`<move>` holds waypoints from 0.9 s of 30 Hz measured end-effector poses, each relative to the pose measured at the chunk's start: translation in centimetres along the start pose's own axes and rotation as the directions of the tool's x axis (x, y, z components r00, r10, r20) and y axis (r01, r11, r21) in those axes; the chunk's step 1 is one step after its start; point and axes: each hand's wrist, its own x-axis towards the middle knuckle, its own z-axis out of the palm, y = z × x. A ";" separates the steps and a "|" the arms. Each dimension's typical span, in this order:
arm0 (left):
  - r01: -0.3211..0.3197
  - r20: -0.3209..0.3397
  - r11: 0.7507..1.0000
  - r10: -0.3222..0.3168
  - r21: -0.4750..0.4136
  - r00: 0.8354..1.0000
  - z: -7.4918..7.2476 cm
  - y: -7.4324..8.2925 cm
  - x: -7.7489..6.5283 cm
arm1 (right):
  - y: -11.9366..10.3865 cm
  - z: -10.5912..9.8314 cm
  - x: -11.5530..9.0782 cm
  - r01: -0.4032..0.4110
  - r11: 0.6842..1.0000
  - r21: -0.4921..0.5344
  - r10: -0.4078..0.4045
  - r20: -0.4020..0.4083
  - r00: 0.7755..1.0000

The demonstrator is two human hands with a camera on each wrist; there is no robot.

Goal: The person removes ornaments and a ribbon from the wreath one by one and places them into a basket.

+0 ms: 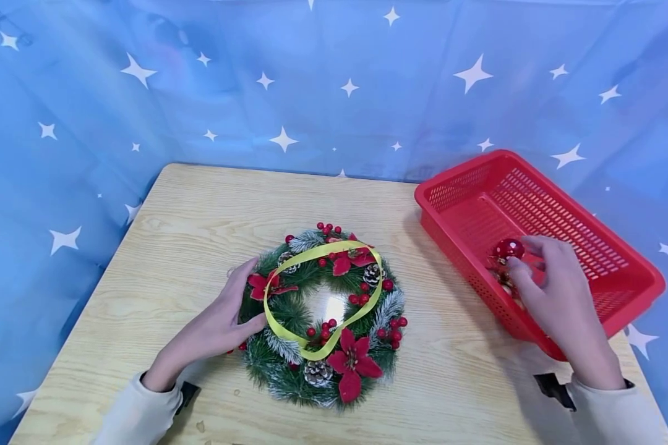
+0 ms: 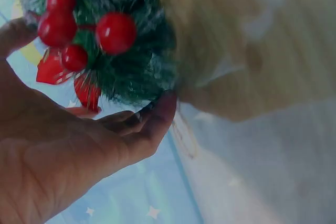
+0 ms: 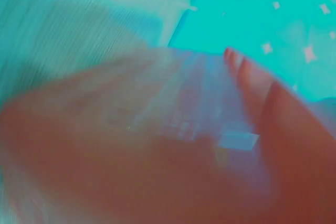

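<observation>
A green Christmas wreath (image 1: 289,371) lies on the table, trimmed with red poinsettias, red berries and pinecones. A loop of yellow ribbon (image 1: 362,321) lies over its top. My left hand (image 1: 222,327) grips the wreath's left side, thumb on top and fingers round the outer edge. In the left wrist view, the berries (image 2: 115,33) show close to this hand. Inside the red basket (image 1: 445,232), my right hand (image 1: 559,296) pinches a shiny red ornament with white spots (image 1: 510,248) between thumb and fingers. The right wrist view is blurred and hides the ornament.
More small ornaments (image 1: 503,281), partly hidden by the right hand, lie in the basket. The basket has slotted walls and stands at the right of the wooden table (image 1: 217,216). A blue curtain with white stars (image 1: 334,111) hangs behind the table.
</observation>
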 end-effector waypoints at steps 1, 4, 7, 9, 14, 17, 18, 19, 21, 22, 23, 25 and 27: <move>0.008 -0.001 1.000 -0.008 0.000 1.000 0.2 0.0 0.0 | -0.5 0.2 -0.2 0.021 0.999 0.028 -0.021 -0.020 1.000; 0.027 -0.006 1.000 -0.027 -0.007 1.000 0.6 0.0 0.0 | -1.9 1.2 -0.7 0.090 0.987 0.131 -0.080 -0.078 0.994; 0.029 -0.011 1.000 -0.029 -0.004 1.000 0.9 0.0 0.0 | -3.1 2.5 -1.1 0.139 0.962 0.233 -0.113 -0.120 0.986; 0.026 -0.015 1.000 -0.026 -0.002 1.000 1.1 0.0 0.1 | -3.8 3.4 -1.2 0.161 0.939 0.303 -0.128 -0.126 0.984; 0.023 -0.019 1.000 -0.023 -0.015 1.000 1.5 0.0 0.2 | -4.9 5.5 -1.3 0.203 0.894 0.400 -0.167 -0.122 0.978; 0.027 -0.017 0.999 -0.027 -0.023 0.999 1.6 0.0 0.3 | -5.3 6.4 -1.3 0.244 0.883 0.400 -0.210 -0.127 0.969; 0.028 -0.017 0.999 -0.029 -0.023 0.999 1.6 0.1 0.3 | -5.3 6.6 -1.3 0.254 0.883 0.395 -0.223 -0.124 0.967; 0.030 -0.015 0.999 -0.030 -0.022 0.999 1.6 0.1 0.3 | -5.4 6.8 -1.3 0.266 0.880 0.394 -0.236 -0.123 0.964; 0.033 -0.007 0.999 -0.033 -0.018 0.999 1.5 0.2 0.3 | -5.5 7.2 -1.2 0.269 0.874 0.404 -0.245 -0.110 0.963; 0.034 -0.001 0.999 -0.034 -0.017 0.999 1.5 0.2 0.3 | -5.6 7.4 -1.2 0.266 0.869 0.417 -0.245 -0.105 0.964; 0.033 0.005 0.999 -0.033 -0.013 0.999 1.4 0.2 0.4 | -5.6 7.5 -1.2 0.264 0.865 0.426 -0.245 -0.100 0.964; 0.031 0.019 0.999 -0.031 -0.010 0.999 1.2 0.2 0.5 | -5.6 7.8 -1.1 0.264 0.857 0.443 -0.248 -0.096 0.964; 0.031 0.032 0.999 -0.031 -0.012 0.999 1.1 0.2 0.6 | -5.7 8.2 -1.1 0.256 0.851 0.459 -0.245 -0.084 0.966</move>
